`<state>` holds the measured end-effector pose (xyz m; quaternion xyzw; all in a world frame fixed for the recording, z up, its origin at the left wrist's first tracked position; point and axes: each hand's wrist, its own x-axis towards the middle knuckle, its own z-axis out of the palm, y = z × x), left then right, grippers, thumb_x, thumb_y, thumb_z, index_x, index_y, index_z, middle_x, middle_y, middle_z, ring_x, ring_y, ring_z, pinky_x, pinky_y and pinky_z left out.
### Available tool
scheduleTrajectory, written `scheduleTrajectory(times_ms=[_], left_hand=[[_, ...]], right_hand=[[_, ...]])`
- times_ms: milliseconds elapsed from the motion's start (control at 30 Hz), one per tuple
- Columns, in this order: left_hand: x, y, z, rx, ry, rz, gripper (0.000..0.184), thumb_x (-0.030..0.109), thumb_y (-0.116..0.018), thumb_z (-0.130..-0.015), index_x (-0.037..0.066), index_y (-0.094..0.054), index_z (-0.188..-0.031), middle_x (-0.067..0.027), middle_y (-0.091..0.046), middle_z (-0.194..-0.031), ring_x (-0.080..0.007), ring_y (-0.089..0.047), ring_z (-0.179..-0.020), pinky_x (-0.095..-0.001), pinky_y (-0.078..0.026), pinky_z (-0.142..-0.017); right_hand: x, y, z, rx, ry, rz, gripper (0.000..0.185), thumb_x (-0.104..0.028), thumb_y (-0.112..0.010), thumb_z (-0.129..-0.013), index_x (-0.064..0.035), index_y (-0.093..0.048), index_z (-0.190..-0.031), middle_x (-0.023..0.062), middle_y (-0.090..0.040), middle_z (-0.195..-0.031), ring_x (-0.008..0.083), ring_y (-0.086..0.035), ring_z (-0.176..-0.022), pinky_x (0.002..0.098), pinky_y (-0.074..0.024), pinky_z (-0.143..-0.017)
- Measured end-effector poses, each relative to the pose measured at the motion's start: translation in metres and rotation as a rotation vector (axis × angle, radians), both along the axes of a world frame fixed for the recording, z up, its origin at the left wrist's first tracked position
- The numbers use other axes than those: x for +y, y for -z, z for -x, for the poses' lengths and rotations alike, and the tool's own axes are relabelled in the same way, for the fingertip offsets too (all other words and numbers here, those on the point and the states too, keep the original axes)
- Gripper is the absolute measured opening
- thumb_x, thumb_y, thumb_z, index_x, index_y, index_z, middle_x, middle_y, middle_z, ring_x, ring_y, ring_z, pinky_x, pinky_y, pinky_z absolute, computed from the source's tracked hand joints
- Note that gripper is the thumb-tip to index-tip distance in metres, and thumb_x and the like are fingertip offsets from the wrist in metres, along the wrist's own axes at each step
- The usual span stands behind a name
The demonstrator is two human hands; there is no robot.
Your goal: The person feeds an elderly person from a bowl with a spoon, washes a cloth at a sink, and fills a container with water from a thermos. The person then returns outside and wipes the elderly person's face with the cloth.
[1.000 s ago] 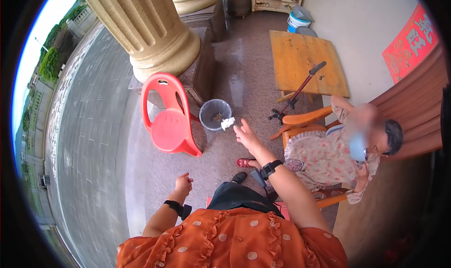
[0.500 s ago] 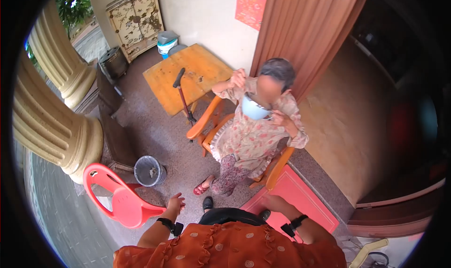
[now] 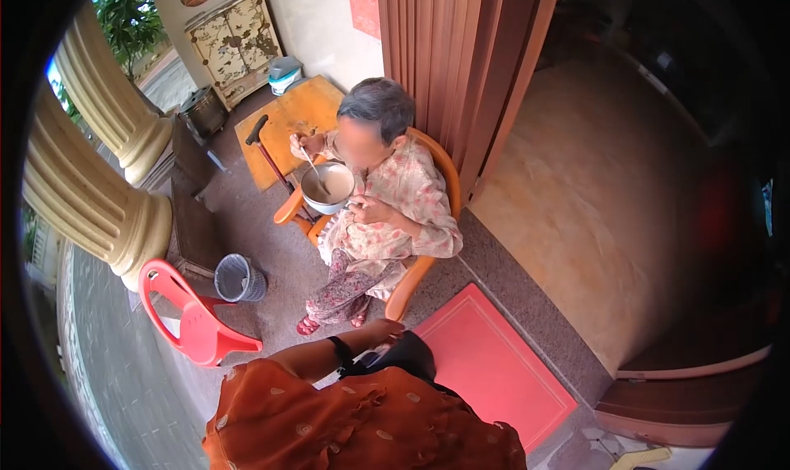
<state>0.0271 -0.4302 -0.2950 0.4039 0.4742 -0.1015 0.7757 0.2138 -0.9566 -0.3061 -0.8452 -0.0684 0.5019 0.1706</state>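
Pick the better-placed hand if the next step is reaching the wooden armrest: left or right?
Left, probably: the left hand shows just below the wooden armrest in the picture. The right hand is out of view, so I can't compare its reach.

Count: two fluted columns [image 3: 95,178], one red plastic armchair [image 3: 200,332], one wooden armchair [image 3: 407,289], one wooden table [image 3: 303,106], one walking stick [image 3: 257,130], one wastebasket [image 3: 256,288], one metal pot [image 3: 202,112], one painted cabinet [image 3: 234,50], one red floor mat [image 3: 485,363]. Seated persons [image 3: 387,235]: one. Bowls [image 3: 329,208]: one. Spoons [image 3: 312,162]: one. Wearer's hands [image 3: 383,332] in view: one.
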Motion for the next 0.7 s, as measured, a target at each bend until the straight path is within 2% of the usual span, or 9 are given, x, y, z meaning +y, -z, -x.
scheduleTrajectory(times_ms=[67, 133, 233, 333, 433, 467, 567, 633, 700], left_hand=[[-0.010, -0.019, -0.043, -0.043, 0.060, 0.020, 0.034, 0.023, -0.060, -0.090, 0.008, -0.062, -0.120, -0.0079, -0.067, -0.100, -0.0144, -0.060, -0.067, -0.0277, -0.047, -0.053], [-0.010, -0.016, -0.083, -0.021, 0.048, -0.012, 0.035, 0.023, -0.060, -0.089, 0.008, -0.062, -0.120, -0.0084, -0.067, -0.100, -0.0149, -0.060, -0.067, -0.0281, -0.047, -0.053], [-0.005, 0.000, -0.134, -0.017, 0.021, -0.071, 0.035, 0.025, -0.061, -0.090, 0.007, -0.062, -0.120, -0.0101, -0.067, -0.100, -0.0157, -0.059, -0.066, -0.0291, -0.048, -0.052], [0.009, 0.004, -0.203, 0.064, -0.156, -0.009, 0.032, 0.025, -0.060, -0.090, 0.007, -0.063, -0.117, -0.0113, -0.066, -0.101, -0.0165, -0.057, -0.060, -0.0295, -0.046, -0.047], [0.027, 0.002, -0.288, 0.142, -0.220, -0.038, 0.029, 0.024, -0.059, -0.090, 0.008, -0.064, -0.113, -0.0105, -0.067, -0.097, -0.0170, -0.057, -0.058, -0.0298, -0.044, -0.044], [0.033, 0.000, -0.319, 0.151, -0.244, -0.032, 0.029, 0.024, -0.059, -0.090, 0.008, -0.064, -0.113, -0.0105, -0.067, -0.097, -0.0170, -0.057, -0.058, -0.0298, -0.044, -0.044], [0.057, -0.008, -0.437, 0.222, -0.197, 0.079, 0.031, 0.026, -0.058, -0.090, 0.006, -0.063, -0.113, -0.0109, -0.066, -0.094, -0.0180, -0.059, -0.059, -0.0326, -0.047, -0.045], [0.070, -0.015, -0.526, 0.079, -0.327, 0.103, 0.027, 0.025, -0.059, -0.089, 0.007, -0.064, -0.109, -0.0084, -0.066, -0.089, -0.0169, -0.058, -0.059, -0.0324, -0.045, -0.043], [0.084, -0.050, -0.622, 0.045, -0.221, 0.028, 0.027, 0.027, -0.061, -0.089, 0.008, -0.064, -0.107, -0.0061, -0.065, -0.087, -0.0157, -0.057, -0.059, -0.0311, -0.045, -0.044]], right_hand=[[0.017, -0.029, -0.037, 0.031, 0.027, 0.026, 0.054, -0.038, -0.066, -0.085, -0.0049, -0.057, -0.126, 0.0192, -0.068, -0.101, 0.0193, -0.069, -0.069, 0.0315, -0.0554, -0.063], [0.062, -0.091, -0.089, -0.083, -0.074, -0.053, 0.053, -0.036, -0.066, -0.085, -0.0047, -0.057, -0.126, 0.0186, -0.068, -0.102, 0.0216, -0.069, -0.077, 0.0329, -0.0554, -0.069], [0.061, -0.030, -0.189, -0.118, -0.043, -0.204, 0.050, -0.034, -0.066, -0.085, -0.0042, -0.057, -0.125, 0.0174, -0.068, -0.104, 0.0233, -0.068, -0.087, 0.0343, -0.0544, -0.076], [0.119, -0.068, -0.297, -0.199, -0.210, -0.218, 0.046, -0.029, -0.066, -0.086, -0.0036, -0.058, -0.123, 0.0167, -0.068, -0.105, 0.0243, -0.067, -0.095, 0.0352, -0.0528, -0.082], [0.136, -0.050, -0.415, -0.201, -0.224, -0.381, 0.042, -0.023, -0.065, -0.086, -0.0037, -0.058, -0.123, 0.0173, -0.068, -0.104, 0.0243, -0.067, -0.094, 0.0344, -0.0533, -0.081], [0.116, -0.010, -0.462, -0.101, -0.100, -0.421, 0.041, -0.014, -0.063, -0.088, -0.0038, -0.054, -0.127, 0.0149, -0.066, -0.108, 0.0169, -0.065, -0.083, 0.0308, -0.0546, -0.071], [0.106, -0.041, -0.546, -0.015, 0.197, -0.249, 0.038, -0.019, -0.063, -0.088, -0.0048, -0.057, -0.123, 0.0161, -0.067, -0.105, 0.0173, -0.066, -0.089, 0.0329, -0.0546, -0.074], [0.090, -0.076, -0.602, -0.120, 0.014, -0.034, 0.037, -0.026, -0.063, -0.088, -0.0055, -0.061, -0.118, 0.0136, -0.069, -0.099, 0.0186, -0.068, -0.084, 0.0350, -0.0551, -0.074], [0.069, -0.085, -0.644, -0.160, 0.062, -0.047, 0.035, -0.028, -0.064, -0.087, -0.0066, -0.062, -0.114, 0.0134, -0.069, -0.097, 0.0200, -0.068, -0.083, 0.0358, -0.0548, -0.073]])
